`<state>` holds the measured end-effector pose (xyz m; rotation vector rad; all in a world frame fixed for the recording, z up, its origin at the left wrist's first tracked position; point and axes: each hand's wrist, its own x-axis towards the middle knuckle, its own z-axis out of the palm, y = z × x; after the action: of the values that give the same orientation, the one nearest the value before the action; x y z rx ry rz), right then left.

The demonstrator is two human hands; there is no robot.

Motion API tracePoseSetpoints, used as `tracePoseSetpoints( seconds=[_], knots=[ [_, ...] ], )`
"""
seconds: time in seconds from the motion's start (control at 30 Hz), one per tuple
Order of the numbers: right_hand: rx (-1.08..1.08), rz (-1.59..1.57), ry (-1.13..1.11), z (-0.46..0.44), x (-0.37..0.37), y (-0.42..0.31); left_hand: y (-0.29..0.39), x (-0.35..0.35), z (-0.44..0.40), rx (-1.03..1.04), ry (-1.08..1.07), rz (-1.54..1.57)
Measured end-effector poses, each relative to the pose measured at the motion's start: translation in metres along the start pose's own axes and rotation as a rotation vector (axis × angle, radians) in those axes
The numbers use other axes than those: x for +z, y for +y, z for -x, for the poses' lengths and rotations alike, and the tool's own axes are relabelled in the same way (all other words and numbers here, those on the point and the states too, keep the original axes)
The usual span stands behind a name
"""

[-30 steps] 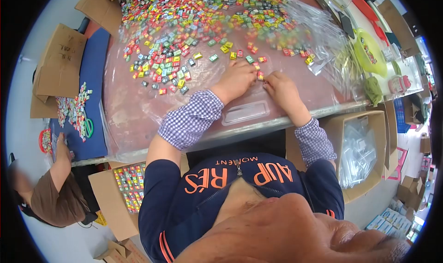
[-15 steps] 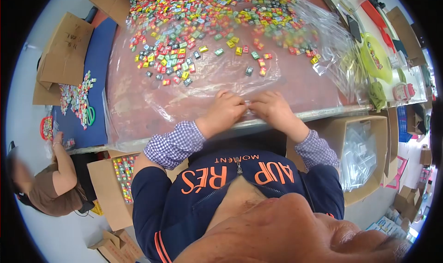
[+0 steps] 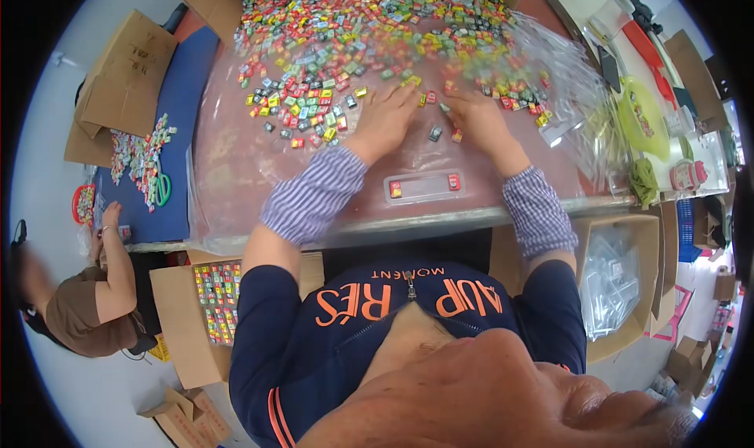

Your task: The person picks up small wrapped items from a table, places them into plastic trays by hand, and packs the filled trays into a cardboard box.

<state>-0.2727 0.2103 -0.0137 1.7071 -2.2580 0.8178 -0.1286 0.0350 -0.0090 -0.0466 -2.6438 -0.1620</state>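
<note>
My left hand point(image 3: 386, 120) is open, its fingers stretched over small coloured blocks on the table, near a yellow block point(image 3: 413, 80). My right hand point(image 3: 481, 122) is open too, with thumb and fingertips around or beside a green block point(image 3: 445, 109); contact is hard to make out. Between the hands lies a red block point(image 3: 430, 97), with a dark block point(image 3: 434, 133) nearer me. Closer to the table's front edge, a shallow clear plastic tray point(image 3: 424, 187) lies flat, with one red block point(image 3: 453, 182) at its right end and another at its left.
A large heap of small blocks point(image 3: 338, 32) spreads across the back of the table. Clear plastic point(image 3: 581, 134) lies at right. Below the edge stand a carton of clear trays point(image 3: 609, 283) and a carton of filled rows point(image 3: 216, 291). Another person point(image 3: 86, 307) works at left.
Both hands have left the table's front edge and moved forward to the blocks. The clear tray, hidden at my fingers before, now lies released on the table.
</note>
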Motion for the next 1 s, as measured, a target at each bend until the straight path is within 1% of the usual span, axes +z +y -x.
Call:
tracePoseSetpoints(
  seconds=[0.03, 0.07, 0.17, 0.2, 0.3, 0.37, 0.43, 0.5, 0.57, 0.6, 0.7, 0.73, 0.83, 0.87, 1.0],
  knots=[
    [-0.026, 0.051, -0.068, -0.003, 0.010, 0.007, -0.005, 0.012, -0.005, 0.025, 0.010, -0.105],
    [-0.050, 0.102, -0.137, -0.008, 0.011, 0.007, -0.006, 0.016, -0.007, 0.027, 0.016, -0.106],
    [-0.050, 0.166, -0.122, -0.004, 0.012, 0.006, -0.012, 0.030, -0.010, 0.129, 0.016, 0.014],
    [-0.045, 0.191, -0.115, -0.002, 0.015, 0.005, -0.017, 0.035, -0.014, 0.129, 0.011, 0.013],
    [0.016, 0.202, -0.151, -0.010, 0.011, -0.004, -0.014, 0.027, -0.030, -0.150, -0.314, 0.062],
    [0.040, 0.215, -0.166, -0.008, 0.000, -0.013, -0.006, 0.020, -0.021, -0.117, -0.305, 0.083],
    [-0.039, 0.056, 0.016, 0.014, -0.016, -0.035, 0.004, 0.006, -0.009, -0.049, -0.267, 0.114],
    [-0.052, -0.139, -0.056, 0.043, -0.025, -0.051, 0.029, -0.022, 0.028, -0.013, -0.213, 0.169],
    [-0.072, -0.142, -0.074, 0.067, -0.026, -0.080, 0.051, -0.035, 0.063, 0.056, -0.104, 0.267],
    [-0.110, -0.138, -0.090, 0.072, -0.027, -0.088, 0.055, -0.038, 0.071, 0.055, -0.110, 0.272],
    [-0.095, -0.066, -0.075, 0.078, -0.029, -0.089, 0.055, -0.044, 0.088, 0.091, -0.236, 0.194],
    [-0.090, -0.030, -0.067, 0.081, -0.030, -0.088, 0.054, -0.046, 0.092, 0.089, -0.239, 0.196],
    [-0.037, -0.105, -0.101, 0.087, -0.035, -0.081, 0.052, -0.054, 0.096, 0.066, -0.309, 0.235],
    [-0.012, -0.144, -0.118, 0.087, -0.037, -0.080, 0.053, -0.055, 0.095, 0.063, -0.306, 0.234],
    [-0.039, -0.122, -0.142, 0.080, -0.036, -0.080, 0.061, -0.059, 0.092, 0.089, -0.314, 0.137]
  ],
)
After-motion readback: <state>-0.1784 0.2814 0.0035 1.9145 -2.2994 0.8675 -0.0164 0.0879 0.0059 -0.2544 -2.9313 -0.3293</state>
